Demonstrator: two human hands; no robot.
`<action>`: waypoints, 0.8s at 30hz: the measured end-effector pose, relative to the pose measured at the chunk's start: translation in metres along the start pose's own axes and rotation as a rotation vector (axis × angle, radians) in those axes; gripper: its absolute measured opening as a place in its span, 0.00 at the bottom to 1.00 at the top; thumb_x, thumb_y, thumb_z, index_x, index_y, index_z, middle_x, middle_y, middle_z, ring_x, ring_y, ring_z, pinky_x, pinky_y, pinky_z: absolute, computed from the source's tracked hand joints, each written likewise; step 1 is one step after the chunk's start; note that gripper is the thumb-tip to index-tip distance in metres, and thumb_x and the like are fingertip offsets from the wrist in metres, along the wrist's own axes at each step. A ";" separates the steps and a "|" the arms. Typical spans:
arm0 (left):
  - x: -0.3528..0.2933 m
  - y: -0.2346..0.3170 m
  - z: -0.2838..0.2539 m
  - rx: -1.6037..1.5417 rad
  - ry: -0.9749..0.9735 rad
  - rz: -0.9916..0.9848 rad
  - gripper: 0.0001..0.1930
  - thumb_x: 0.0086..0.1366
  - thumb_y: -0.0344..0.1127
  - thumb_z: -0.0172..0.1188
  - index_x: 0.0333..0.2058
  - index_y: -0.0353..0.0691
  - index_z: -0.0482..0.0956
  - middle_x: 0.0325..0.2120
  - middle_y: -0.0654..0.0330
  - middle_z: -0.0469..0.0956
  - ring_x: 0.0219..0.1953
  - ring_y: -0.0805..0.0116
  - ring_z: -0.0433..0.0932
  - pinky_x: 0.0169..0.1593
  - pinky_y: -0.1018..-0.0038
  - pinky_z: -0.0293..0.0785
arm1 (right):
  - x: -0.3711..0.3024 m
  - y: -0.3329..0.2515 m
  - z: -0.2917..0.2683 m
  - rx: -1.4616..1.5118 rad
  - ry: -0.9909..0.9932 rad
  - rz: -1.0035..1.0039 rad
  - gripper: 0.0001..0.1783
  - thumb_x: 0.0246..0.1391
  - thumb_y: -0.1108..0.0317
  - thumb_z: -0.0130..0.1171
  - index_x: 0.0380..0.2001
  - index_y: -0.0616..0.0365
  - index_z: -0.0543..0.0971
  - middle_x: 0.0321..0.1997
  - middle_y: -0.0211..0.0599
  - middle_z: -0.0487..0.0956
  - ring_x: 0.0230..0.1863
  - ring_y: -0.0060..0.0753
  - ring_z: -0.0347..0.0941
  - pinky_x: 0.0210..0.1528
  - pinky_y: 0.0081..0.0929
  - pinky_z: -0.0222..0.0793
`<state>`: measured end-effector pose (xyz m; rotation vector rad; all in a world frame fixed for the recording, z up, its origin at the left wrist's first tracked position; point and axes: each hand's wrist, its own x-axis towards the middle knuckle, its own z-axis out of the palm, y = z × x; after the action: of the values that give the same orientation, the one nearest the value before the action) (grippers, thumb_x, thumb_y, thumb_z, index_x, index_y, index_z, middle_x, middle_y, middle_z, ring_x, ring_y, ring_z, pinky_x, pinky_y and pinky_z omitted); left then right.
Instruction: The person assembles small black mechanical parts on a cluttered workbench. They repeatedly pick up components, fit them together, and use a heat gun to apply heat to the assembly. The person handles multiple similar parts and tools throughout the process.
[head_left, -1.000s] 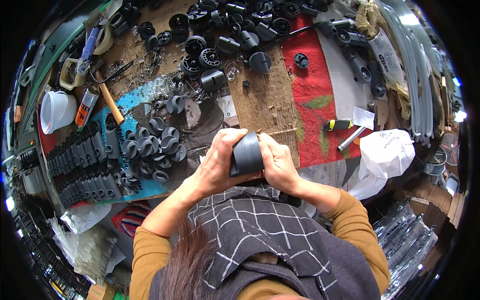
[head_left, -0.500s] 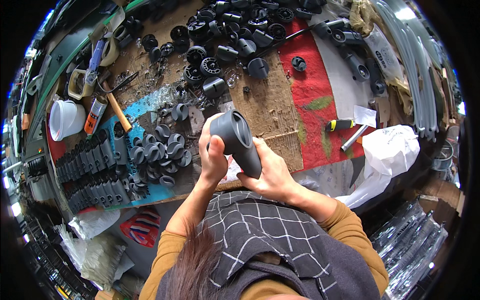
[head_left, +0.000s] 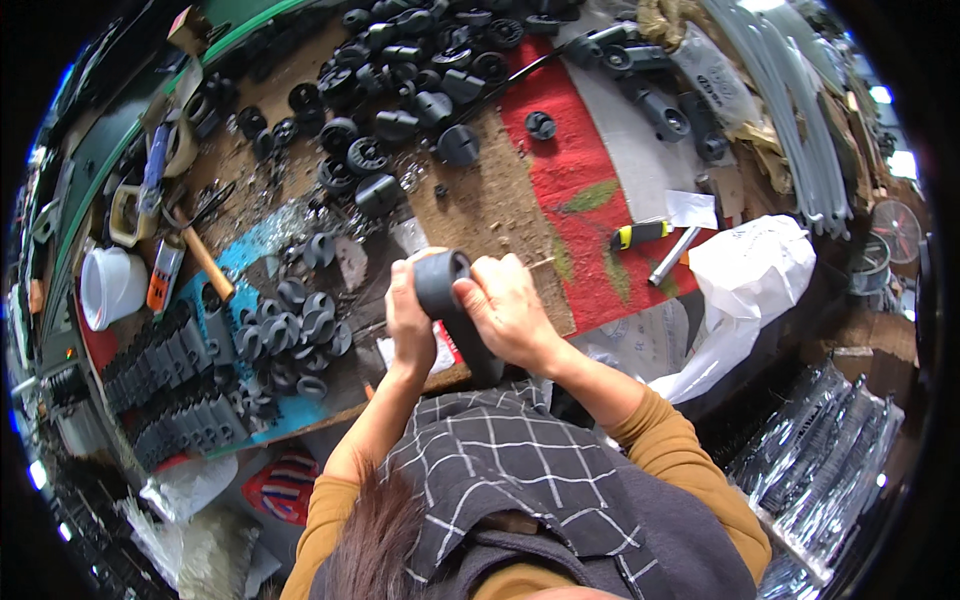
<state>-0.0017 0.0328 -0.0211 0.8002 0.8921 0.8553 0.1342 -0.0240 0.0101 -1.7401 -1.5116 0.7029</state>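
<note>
Just above the table's front edge, I hold a dark grey plastic fitting (head_left: 436, 288) with a round, hollow head and a tube-like stem pointing toward my body. My left hand (head_left: 411, 320) is closed around the left side of the head. On the other side my right hand (head_left: 512, 312) grips it too, its thumb bent at the rim of the round opening. Whether anything small sits under that thumb is hidden. To the left on the table lies a pile of grey curved pieces (head_left: 285, 330). Beside them, similar grey stemmed parts (head_left: 160, 365) stand in rows.
Dark round caps and wheels (head_left: 400, 90) are heaped at the back. A hammer (head_left: 205, 262), a white tub (head_left: 112, 287) and an orange-labelled can (head_left: 165, 272) sit at the left. At the right are a yellow-black cutter (head_left: 642, 234), a metal tube (head_left: 675, 256) and a white bag (head_left: 750, 265).
My right hand has moved from the stem up to the fitting's head. The fitting has turned, its stem now pointing toward me. The view has shifted somewhat.
</note>
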 end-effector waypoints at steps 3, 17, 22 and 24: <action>0.003 -0.002 0.006 -0.132 -0.026 -0.119 0.29 0.75 0.51 0.32 0.41 0.32 0.77 0.35 0.57 0.79 0.37 0.68 0.76 0.48 0.72 0.70 | -0.006 0.004 0.002 0.015 0.078 -0.046 0.15 0.60 0.57 0.54 0.30 0.58 0.70 0.30 0.46 0.70 0.35 0.52 0.62 0.41 0.45 0.57; 0.059 -0.051 0.040 -0.278 -0.006 -0.604 0.25 0.69 0.54 0.43 0.37 0.39 0.81 0.32 0.59 0.82 0.35 0.64 0.80 0.50 0.68 0.73 | -0.032 0.030 -0.011 0.150 -0.015 0.433 0.57 0.41 0.59 0.69 0.67 0.58 0.44 0.54 0.62 0.71 0.53 0.62 0.72 0.55 0.47 0.67; 0.081 -0.076 0.042 0.338 -0.135 -0.461 0.32 0.68 0.66 0.41 0.58 0.47 0.64 0.52 0.59 0.66 0.53 0.64 0.68 0.51 0.66 0.69 | -0.016 0.108 -0.023 -0.043 0.110 0.810 0.55 0.47 0.47 0.64 0.65 0.72 0.48 0.58 0.71 0.67 0.57 0.62 0.70 0.58 0.44 0.66; 0.075 -0.077 0.028 0.364 -0.170 -0.506 0.29 0.69 0.64 0.42 0.57 0.47 0.65 0.50 0.60 0.66 0.51 0.66 0.68 0.50 0.68 0.69 | -0.015 0.136 -0.019 -0.201 0.132 0.859 0.59 0.50 0.39 0.60 0.65 0.77 0.46 0.61 0.74 0.63 0.62 0.63 0.64 0.63 0.44 0.61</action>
<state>0.0721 0.0589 -0.1001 0.8897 1.0509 0.1787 0.2275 -0.0496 -0.0883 -2.5522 -0.7110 0.8311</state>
